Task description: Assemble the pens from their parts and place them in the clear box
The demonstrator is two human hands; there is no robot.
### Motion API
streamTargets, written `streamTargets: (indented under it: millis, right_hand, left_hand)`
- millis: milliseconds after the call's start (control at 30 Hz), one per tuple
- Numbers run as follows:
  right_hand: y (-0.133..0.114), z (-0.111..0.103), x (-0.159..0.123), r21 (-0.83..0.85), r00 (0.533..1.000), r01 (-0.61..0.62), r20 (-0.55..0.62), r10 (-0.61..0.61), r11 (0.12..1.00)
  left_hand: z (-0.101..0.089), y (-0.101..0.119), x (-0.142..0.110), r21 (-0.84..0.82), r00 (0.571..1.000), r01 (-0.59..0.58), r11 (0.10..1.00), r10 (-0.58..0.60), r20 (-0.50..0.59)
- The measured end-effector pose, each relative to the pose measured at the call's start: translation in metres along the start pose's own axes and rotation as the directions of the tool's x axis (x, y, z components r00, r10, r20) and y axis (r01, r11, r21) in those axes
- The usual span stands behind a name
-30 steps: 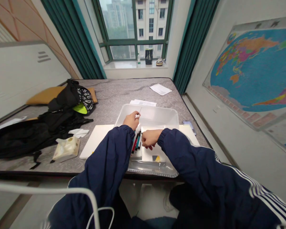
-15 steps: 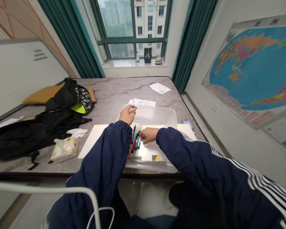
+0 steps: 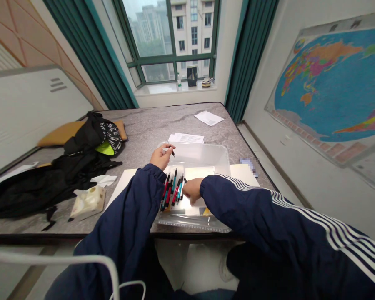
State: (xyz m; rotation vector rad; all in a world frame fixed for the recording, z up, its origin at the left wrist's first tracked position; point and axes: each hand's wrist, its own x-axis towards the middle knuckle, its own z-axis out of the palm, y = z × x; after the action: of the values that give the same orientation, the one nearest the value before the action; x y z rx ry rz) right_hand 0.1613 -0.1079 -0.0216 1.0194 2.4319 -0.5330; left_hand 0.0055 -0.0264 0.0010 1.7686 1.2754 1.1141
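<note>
My left hand (image 3: 161, 157) is pinched around a slim pen (image 3: 173, 153) above the left far part of a clear plastic box (image 3: 203, 152). The pen's dark end sticks out to the right of the fingertips. My right hand (image 3: 192, 190) is closed low inside the box, its fingers pointing down. A dark pen end (image 3: 185, 180) shows at its left edge; the rest of that pen is hidden. Left of this hand, several pens (image 3: 174, 183) with red, teal and black barrels lie side by side on the box's floor, roughly parallel.
Pale sheets (image 3: 121, 182) lie under the box. Left are a tissue pack (image 3: 89, 201), a black backpack (image 3: 65, 179) and a cap (image 3: 110, 135). Papers (image 3: 186, 138) sit beyond the box, another sheet (image 3: 209, 118) farther back. A white tube (image 3: 65, 259) crosses the lower left.
My left hand has moved left and slightly down, and its pen now points downward instead of up. My right hand has shifted slightly down. More of the pens in the box show.
</note>
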Motion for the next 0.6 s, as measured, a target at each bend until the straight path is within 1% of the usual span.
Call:
streamTargets:
  millis: [33, 100, 200, 267, 333, 367, 433, 533, 600]
  right_hand:
    - [0.004, 0.000, 0.001, 0.002, 0.999, -0.017, -0.046, 0.017, 1.000]
    - [0.012, -0.003, 0.004, 0.014, 0.981, -0.066, -0.183, 0.068, 0.998]
    - [0.022, -0.008, 0.010, 0.038, 0.920, -0.128, -0.370, 0.133, 0.991]
    - [0.027, -0.012, 0.018, 0.054, 0.876, -0.142, -0.459, 0.151, 0.988]
    - [0.029, -0.014, 0.029, 0.059, 0.833, -0.128, -0.535, 0.140, 0.990]
    - [0.030, -0.015, 0.035, 0.052, 0.819, -0.110, -0.561, 0.120, 0.993]
    - [0.032, -0.017, 0.048, 0.021, 0.812, -0.071, -0.579, 0.070, 0.997]
    - [0.035, -0.017, 0.066, -0.025, 0.819, -0.032, -0.574, 0.012, 0.999]
    - [0.036, -0.015, 0.075, -0.053, 0.836, -0.021, -0.549, -0.011, 0.998]
  left_hand:
    - [0.000, -0.001, 0.000, -0.037, 1.000, 0.003, 0.999, -0.003, 0.008]
    - [0.001, -0.002, -0.001, -0.088, 1.000, 0.007, 0.996, -0.006, 0.013]
    - [0.002, -0.005, 0.002, -0.107, 1.000, 0.007, 0.994, -0.008, -0.002]
    - [0.002, -0.007, 0.005, -0.101, 1.000, 0.007, 0.995, -0.007, -0.004]
    - [0.002, -0.010, 0.009, -0.087, 1.000, 0.009, 0.996, -0.009, -0.006]
    - [0.002, -0.010, 0.010, -0.080, 1.000, 0.010, 0.997, -0.010, -0.006]
    - [0.002, -0.011, 0.011, -0.069, 1.000, 0.015, 0.997, -0.016, -0.006]
    - [0.002, -0.011, 0.011, -0.041, 0.999, 0.035, 0.999, -0.035, 0.003]
    - [0.002, -0.012, 0.011, 0.023, 0.999, 0.036, 0.999, -0.036, -0.001]
